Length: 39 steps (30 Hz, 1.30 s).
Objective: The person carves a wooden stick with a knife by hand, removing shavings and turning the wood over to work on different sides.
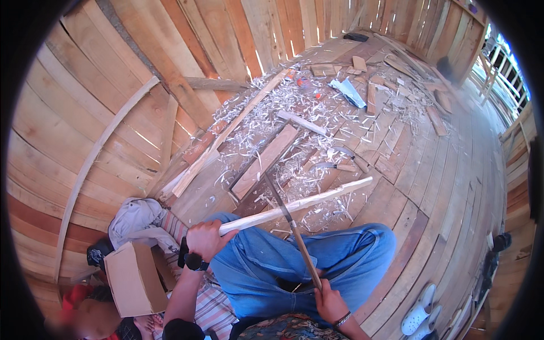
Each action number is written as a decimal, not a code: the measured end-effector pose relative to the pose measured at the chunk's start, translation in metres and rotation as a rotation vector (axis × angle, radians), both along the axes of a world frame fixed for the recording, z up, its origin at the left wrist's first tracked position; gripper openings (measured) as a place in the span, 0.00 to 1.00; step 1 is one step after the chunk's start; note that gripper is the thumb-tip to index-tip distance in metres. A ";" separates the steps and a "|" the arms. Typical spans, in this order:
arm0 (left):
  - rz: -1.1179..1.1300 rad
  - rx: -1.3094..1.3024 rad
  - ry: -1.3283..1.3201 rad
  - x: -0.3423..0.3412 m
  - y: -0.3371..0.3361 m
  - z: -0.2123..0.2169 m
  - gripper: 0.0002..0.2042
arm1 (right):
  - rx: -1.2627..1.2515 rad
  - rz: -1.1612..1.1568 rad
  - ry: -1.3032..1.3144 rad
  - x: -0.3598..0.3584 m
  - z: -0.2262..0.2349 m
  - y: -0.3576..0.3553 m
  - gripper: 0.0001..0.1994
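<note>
My left hand, with a dark watch on the wrist, is closed round the near end of a pale whittled wooden stick. The stick slants up to the right, above my crossed legs in blue jeans. In my right hand is the lower end of the brown handle of a long, narrow knife. Its dark, thin blade crosses the stick near the middle; whether it touches the wood I cannot tell. Two curved knives with wooden handles lie on the floor beyond the stick.
Wood shavings litter the plank floor around a flat board. Offcuts and a light blue packet lie farther off. A cardboard box stands at my left beside another person. Pale clogs sit at the right.
</note>
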<state>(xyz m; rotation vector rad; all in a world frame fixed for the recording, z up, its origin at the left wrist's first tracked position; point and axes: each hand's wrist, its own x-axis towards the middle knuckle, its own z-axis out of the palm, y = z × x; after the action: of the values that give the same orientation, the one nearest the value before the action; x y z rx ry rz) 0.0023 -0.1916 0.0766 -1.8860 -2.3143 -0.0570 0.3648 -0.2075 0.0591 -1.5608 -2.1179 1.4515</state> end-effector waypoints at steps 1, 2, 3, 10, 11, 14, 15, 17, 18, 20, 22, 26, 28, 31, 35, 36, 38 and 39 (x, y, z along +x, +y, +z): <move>0.008 0.006 -0.012 0.001 0.001 0.000 0.26 | -0.003 -0.006 0.005 -0.003 -0.008 0.002 0.10; 0.015 0.012 -0.024 0.003 0.003 0.000 0.26 | -0.006 -0.012 0.011 -0.004 -0.012 0.003 0.11; 0.028 0.018 -0.032 0.003 0.004 0.001 0.26 | -0.011 -0.026 0.024 -0.006 -0.010 0.004 0.11; 0.048 0.003 -0.014 0.004 -0.003 -0.001 0.25 | -0.056 -0.029 0.023 0.012 0.004 -0.011 0.12; 0.052 -0.005 -0.013 0.004 0.001 0.000 0.26 | -0.056 -0.033 0.009 0.013 0.002 -0.013 0.12; 0.053 0.000 -0.013 0.003 0.001 0.001 0.26 | -0.039 0.000 -0.024 0.013 -0.001 -0.012 0.11; 0.045 0.009 -0.014 0.002 0.001 0.000 0.26 | -0.043 -0.007 -0.026 0.011 0.002 -0.011 0.11; 0.050 0.005 0.002 0.001 -0.001 -0.001 0.27 | -0.053 -0.026 -0.032 0.009 0.011 -0.011 0.11; 0.049 0.005 0.006 0.001 -0.001 -0.002 0.27 | -0.062 -0.021 -0.035 0.009 0.012 -0.011 0.11; 0.053 0.003 0.005 0.001 -0.003 -0.002 0.27 | -0.081 -0.013 -0.040 0.010 0.013 -0.011 0.13; 0.056 0.008 -0.006 0.001 -0.003 -0.002 0.27 | -0.060 -0.008 -0.038 0.012 0.009 -0.012 0.13; 0.043 0.008 0.007 0.000 -0.002 -0.003 0.27 | -0.045 -0.004 -0.030 0.011 0.011 -0.011 0.10; 0.032 0.021 0.018 0.001 -0.002 -0.003 0.27 | -0.050 -0.002 -0.025 0.011 0.012 -0.010 0.11; 0.030 0.020 0.025 0.002 -0.001 -0.001 0.27 | -0.064 -0.011 0.000 0.012 0.013 -0.011 0.11; 0.023 0.040 0.032 0.000 -0.002 -0.005 0.27 | -0.029 0.002 -0.019 0.011 0.008 -0.011 0.11; 0.017 0.047 0.034 0.000 -0.002 -0.004 0.27 | -0.021 0.012 -0.030 0.008 0.007 -0.010 0.11; 0.010 0.052 0.036 0.001 -0.002 -0.005 0.27 | -0.005 0.034 -0.052 0.003 0.006 -0.006 0.11; 0.012 0.054 0.039 0.000 -0.002 -0.006 0.27 | -0.011 0.033 -0.045 0.002 0.007 -0.006 0.11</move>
<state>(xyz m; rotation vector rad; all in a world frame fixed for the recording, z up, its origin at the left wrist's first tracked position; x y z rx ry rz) 0.0026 -0.1938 0.0707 -1.8307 -2.2752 -0.0788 0.3672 -0.2137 0.0663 -1.5846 -2.1735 1.4546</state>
